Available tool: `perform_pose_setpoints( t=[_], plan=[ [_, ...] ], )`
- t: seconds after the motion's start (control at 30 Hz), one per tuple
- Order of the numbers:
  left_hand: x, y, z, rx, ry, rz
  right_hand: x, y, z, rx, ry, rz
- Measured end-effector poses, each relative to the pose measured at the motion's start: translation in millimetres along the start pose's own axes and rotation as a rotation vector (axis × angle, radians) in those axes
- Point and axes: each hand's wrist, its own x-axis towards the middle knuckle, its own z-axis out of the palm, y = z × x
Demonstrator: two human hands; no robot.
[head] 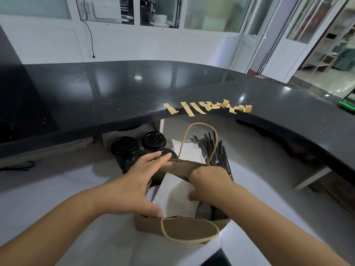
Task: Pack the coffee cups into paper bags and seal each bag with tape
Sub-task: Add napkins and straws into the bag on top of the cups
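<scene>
A brown paper bag with cord handles stands open on the white lower counter. My left hand spreads across the bag's left rim, fingers straight, thumb on the near edge. My right hand reaches into the bag's mouth, fingers curled round a white folded packet inside. Behind the bag stand several coffee cups with black lids. Several tan tape strips hang along the edge of the black counter.
A bundle of black wrapped straws and another white packet lie behind the bag. The raised black counter curves round the far and right sides. A black cord lies on the left of the white surface.
</scene>
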Motion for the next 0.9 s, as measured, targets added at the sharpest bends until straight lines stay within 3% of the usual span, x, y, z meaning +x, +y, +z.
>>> perform_pose_setpoints(
  t=[0.17,0.27,0.37,0.47,0.63,0.9],
  plan=[
    [4,3,1,0.003,0.015,-0.013,-13,21,-9,0.104,0.185,0.042],
    [9,4,3,0.003,0.018,-0.016,-22,43,-13,0.543,0.292,0.087],
    [13,5,4,-0.006,0.023,-0.029,-22,69,-6,1.078,0.514,0.239],
    [17,8,5,-0.013,0.028,-0.042,-3,102,19,1.271,0.619,0.453],
    [22,11,6,-0.001,0.0,-0.045,38,142,88,1.277,0.45,0.703],
    [31,15,3,-0.011,-0.027,-0.081,72,130,153,0.815,0.211,0.672]
  ],
)
